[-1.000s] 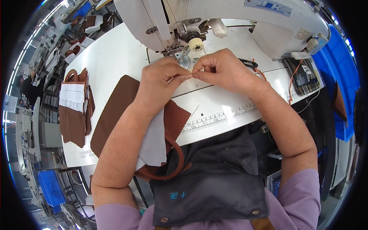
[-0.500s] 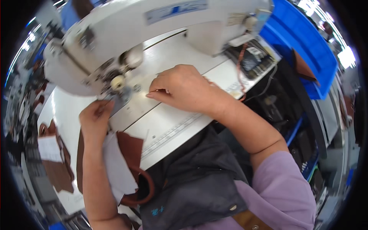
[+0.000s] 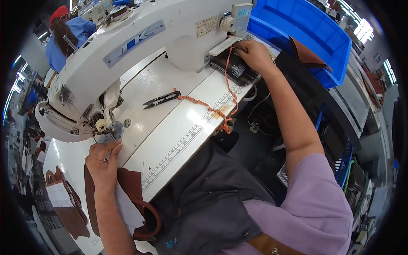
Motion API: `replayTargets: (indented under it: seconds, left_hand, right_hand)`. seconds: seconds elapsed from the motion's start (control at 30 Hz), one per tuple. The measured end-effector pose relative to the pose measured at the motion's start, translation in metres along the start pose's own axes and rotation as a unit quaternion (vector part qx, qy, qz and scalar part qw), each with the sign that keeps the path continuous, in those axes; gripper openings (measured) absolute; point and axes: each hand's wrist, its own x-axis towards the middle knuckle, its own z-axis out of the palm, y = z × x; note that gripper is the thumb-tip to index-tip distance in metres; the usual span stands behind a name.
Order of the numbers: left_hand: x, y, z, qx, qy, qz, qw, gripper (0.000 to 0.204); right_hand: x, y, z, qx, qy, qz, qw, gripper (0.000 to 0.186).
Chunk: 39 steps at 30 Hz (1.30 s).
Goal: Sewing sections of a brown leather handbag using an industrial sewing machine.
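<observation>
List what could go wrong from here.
1. The left hand has its fingers close to the stitching end of the white sewing machine; a start now could injure them.
2. The orange cord reaches the table's front edge, so a snag might drag the snips.
3. The brown loop handle overhangs that edge and could catch.

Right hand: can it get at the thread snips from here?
Probably yes: the snips lie uncovered on the tabletop, though the right hand would have to clear the orange cord.
</observation>
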Motion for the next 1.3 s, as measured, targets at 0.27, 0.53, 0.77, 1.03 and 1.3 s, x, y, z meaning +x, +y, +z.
replayTargets:
  seconds: [0.27, 0.53, 0.77, 1.03, 1.3]
  left_hand:
    - [-0.003, -0.019, -0.005, -0.150, 0.021, -0.297, 0.943, 0.016]
    - [0.002, -0.016, 0.001, -0.049, 0.048, -0.234, 0.970, 0.015]
    - [-0.002, -0.010, -0.007, -0.062, 0.038, -0.255, 0.964, 0.007]
    - [0.001, 0.007, -0.015, -0.065, -0.074, -0.008, 0.995, 0.013]
    - [-0.001, -0.002, -0.010, -0.108, -0.040, 0.032, 0.993, 0.008]
  right_hand:
    - [0.031, -0.009, 0.020, -0.085, -0.107, 0.052, 0.989, 0.038]
    - [0.025, 0.008, 0.021, -0.039, -0.058, 0.099, 0.993, 0.034]
    - [0.028, 0.015, 0.034, -0.080, -0.013, 0.097, 0.992, 0.032]
    - [0.026, -0.011, 0.024, -0.139, -0.019, 0.130, 0.982, 0.029]
    - [0.014, -0.022, 0.018, -0.202, 0.005, 0.117, 0.972, 0.027]
